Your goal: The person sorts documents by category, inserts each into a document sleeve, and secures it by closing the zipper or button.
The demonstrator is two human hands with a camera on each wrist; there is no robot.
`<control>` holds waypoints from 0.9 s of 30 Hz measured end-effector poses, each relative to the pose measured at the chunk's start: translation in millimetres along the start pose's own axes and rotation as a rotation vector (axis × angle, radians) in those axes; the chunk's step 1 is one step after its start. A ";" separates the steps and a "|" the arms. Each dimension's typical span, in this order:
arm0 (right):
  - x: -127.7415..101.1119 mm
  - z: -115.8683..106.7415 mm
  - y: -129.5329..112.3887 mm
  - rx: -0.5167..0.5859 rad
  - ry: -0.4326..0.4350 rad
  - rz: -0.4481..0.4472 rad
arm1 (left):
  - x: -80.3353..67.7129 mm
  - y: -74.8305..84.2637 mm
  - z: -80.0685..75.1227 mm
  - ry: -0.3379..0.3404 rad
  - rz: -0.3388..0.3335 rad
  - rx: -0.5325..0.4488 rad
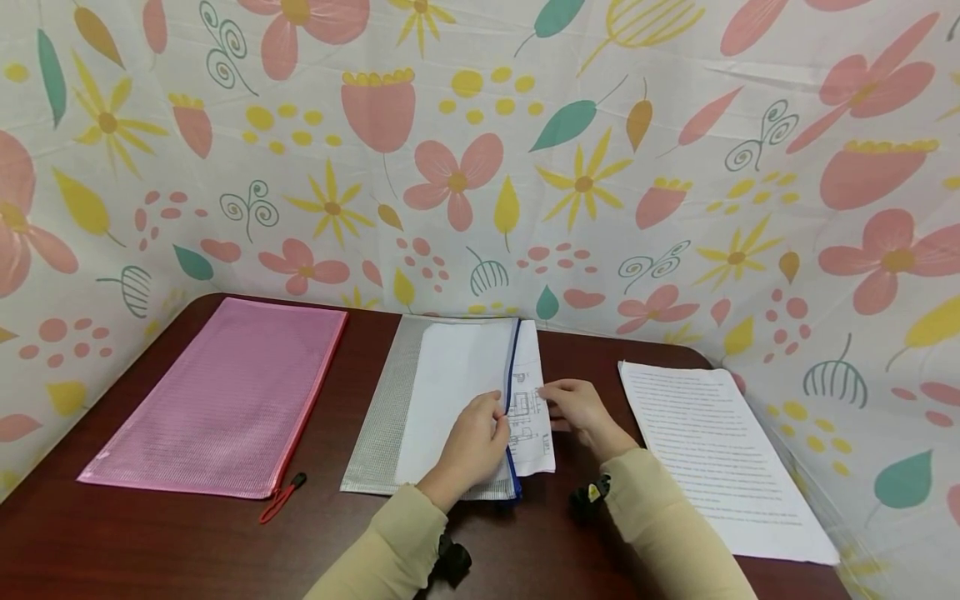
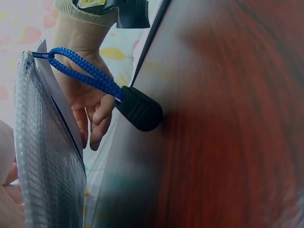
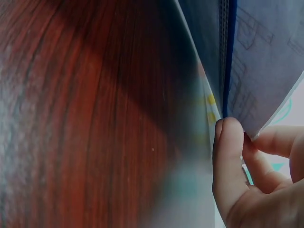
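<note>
A grey mesh zip pouch [image 1: 378, 433] with a blue zip edge lies at the middle of the table. A white sheet [image 1: 525, 454] with printed line drawings sticks out past its right side, and more white paper [image 1: 442, 358] shows through the mesh. My left hand [image 1: 472, 446] lies over the pouch and pinches its blue-edged opening. With thumb and fingers, my right hand [image 1: 581, 408] pinches the outer edge of the drawn sheet. A blue cord pull [image 2: 85, 73] with a black tab [image 2: 141, 111] hangs from the zip in the left wrist view.
On the left of the table lies a pink mesh pouch [image 1: 225, 392] with a red cord pull [image 1: 281, 500] at its lower corner. Sheets of printed text [image 1: 720, 450] lie on the right. A flowered cloth [image 1: 465, 233] hangs behind the table [image 1: 180, 542].
</note>
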State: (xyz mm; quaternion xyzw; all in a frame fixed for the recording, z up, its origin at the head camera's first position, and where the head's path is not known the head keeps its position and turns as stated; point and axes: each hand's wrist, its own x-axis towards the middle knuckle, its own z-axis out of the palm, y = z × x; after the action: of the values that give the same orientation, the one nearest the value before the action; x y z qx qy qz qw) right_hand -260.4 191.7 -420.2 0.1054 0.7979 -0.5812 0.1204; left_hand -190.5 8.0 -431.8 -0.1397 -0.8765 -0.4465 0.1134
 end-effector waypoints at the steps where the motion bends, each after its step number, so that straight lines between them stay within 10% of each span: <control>1: 0.1 0.7 -0.1 0.004 -0.004 -0.006 | 0.1 -0.4 0.3 0.003 0.002 -0.002; 27: 1.9 24.2 -1.2 0.061 -0.011 -0.015 | 0.9 -4.2 0.6 0.023 -0.066 -0.216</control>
State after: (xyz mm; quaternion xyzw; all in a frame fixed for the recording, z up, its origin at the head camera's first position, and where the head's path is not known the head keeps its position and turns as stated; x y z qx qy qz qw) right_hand -260.9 168.3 -426.8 0.1000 0.7799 -0.6066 0.1173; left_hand -192.8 6.3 -435.0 -0.1170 -0.8262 -0.5432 0.0928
